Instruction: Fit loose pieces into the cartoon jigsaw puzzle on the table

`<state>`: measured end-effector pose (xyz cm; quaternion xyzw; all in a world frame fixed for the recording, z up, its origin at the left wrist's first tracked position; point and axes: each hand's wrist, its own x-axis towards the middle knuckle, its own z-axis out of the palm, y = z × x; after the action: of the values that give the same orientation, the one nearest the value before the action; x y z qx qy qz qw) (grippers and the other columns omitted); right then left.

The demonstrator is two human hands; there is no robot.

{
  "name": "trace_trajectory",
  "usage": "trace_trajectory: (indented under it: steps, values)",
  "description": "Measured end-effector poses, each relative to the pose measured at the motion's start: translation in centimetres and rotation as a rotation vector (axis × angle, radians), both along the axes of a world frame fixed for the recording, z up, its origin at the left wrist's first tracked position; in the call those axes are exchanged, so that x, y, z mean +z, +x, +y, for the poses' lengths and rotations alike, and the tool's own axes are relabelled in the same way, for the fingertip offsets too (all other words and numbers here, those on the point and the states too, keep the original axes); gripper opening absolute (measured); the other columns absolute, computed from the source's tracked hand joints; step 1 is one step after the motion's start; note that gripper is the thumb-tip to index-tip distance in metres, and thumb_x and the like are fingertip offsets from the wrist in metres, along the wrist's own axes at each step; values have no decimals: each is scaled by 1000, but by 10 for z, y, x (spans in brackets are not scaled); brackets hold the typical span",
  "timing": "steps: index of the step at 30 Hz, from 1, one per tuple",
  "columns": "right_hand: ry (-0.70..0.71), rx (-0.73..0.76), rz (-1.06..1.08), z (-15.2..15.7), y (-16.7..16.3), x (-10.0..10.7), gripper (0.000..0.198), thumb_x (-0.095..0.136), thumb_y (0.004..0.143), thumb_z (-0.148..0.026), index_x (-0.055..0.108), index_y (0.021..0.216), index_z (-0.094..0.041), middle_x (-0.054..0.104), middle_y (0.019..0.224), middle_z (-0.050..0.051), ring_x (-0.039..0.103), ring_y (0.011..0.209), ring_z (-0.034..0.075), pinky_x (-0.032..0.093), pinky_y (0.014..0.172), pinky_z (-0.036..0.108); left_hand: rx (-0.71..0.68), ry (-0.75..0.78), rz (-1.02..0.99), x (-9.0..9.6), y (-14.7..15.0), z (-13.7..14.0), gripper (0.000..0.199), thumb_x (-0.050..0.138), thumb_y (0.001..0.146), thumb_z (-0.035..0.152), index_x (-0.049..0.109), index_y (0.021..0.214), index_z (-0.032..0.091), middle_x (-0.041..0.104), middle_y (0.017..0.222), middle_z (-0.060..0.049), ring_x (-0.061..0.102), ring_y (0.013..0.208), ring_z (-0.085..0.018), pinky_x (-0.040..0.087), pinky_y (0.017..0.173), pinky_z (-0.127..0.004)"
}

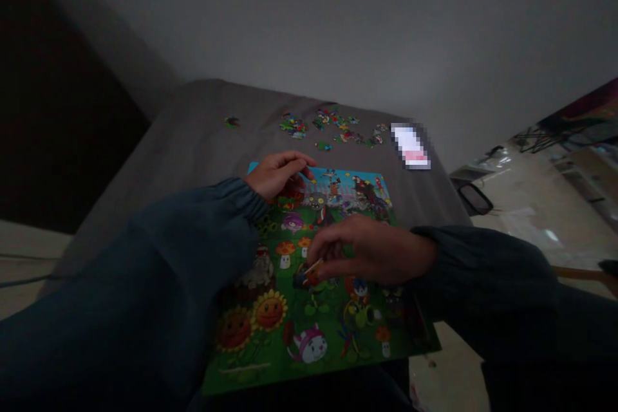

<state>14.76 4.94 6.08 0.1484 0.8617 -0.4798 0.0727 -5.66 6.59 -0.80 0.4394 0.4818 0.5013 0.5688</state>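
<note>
The right hand (371,250) pinches a puzzle piece (309,272) at its fingertips, directly over the jigsaw board (309,335). The left hand (280,172) rests loosely curled, empty, at the board's far-left corner — farther from the piece.

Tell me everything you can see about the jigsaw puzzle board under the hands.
The puzzle board is a flat rectangular sheet, apparently cardboard, lying at the near edge of a grey surface. It shows a bright cartoon garden: green lawn, sunflowers, mushrooms, blue sky on top. It looks mostly assembled. The left hand rests on its far left corner; the right hand pinches a small piece over its middle.
</note>
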Motion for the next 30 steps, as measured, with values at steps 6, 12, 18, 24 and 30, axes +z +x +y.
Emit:
trace_trajectory:
  steps: [6, 12, 18, 24, 30]
  values:
    - [81, 332, -56, -33, -35, -11, 20, 57, 89, -12, 71, 103, -10, 71, 97, 8, 64, 89, 14, 46, 79, 23, -1, -10, 23, 0, 3, 0, 15, 54, 87, 22, 66, 92, 13, 66, 79, -5, 56, 54, -8, 42, 45, -17]
    - [187, 375, -119, -36, -41, -14, 24, 52, 92, -15, 71, 108, -13, 69, 101, 8, 61, 92, 16, 45, 81, 25, 3, -19, 50, 3, 5, -1, 16, 50, 90, 17, 66, 89, 14, 66, 77, -4, 56, 51, -7, 38, 42, -16]
    - [289, 312, -93, -43, -46, -20, 25, 59, 88, -19, 65, 111, -11, 64, 106, 9, 58, 94, 17, 44, 81, 27, -4, -15, 62, 5, 5, -2, 13, 53, 88, 17, 66, 89, 14, 65, 76, -3, 56, 51, -7, 40, 44, -15]
    - [455, 268, -22, -44, -44, -24, 28, 69, 81, -36, 63, 99, -15, 58, 102, 7, 51, 96, 21, 40, 78, 29, -10, -16, 66, 2, 4, 1, 13, 54, 87, 20, 66, 90, 14, 66, 77, -4, 56, 52, -7, 40, 43, -16]
    - [515, 296, -11, -38, -44, -25, 30, 68, 82, -42, 60, 92, -15, 57, 95, 6, 48, 89, 20, 36, 74, 29, -10, -11, 75, 0, 3, 1, 17, 59, 85, 27, 66, 93, 14, 67, 80, -5, 56, 53, -8, 43, 44, -17]
